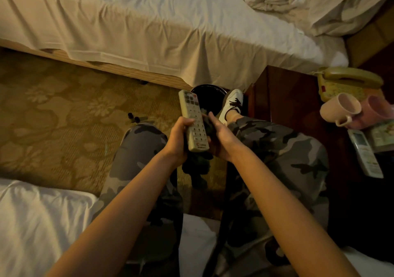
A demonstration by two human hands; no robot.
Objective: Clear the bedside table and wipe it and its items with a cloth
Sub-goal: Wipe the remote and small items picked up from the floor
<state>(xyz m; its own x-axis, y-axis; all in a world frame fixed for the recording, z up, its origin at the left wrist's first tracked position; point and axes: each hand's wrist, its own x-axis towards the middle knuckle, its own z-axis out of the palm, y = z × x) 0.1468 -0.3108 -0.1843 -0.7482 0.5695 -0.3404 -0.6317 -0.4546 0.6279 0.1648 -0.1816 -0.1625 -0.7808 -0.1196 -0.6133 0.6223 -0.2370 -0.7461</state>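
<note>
Left hand (178, 137) grips the remote (193, 120); right hand (219, 137) presses a dark cloth (197, 161) beside it.

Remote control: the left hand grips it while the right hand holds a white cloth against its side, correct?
Not quite. In the head view the left hand does grip the remote control, but the cloth that the right hand holds against it is dark, not white.
</note>
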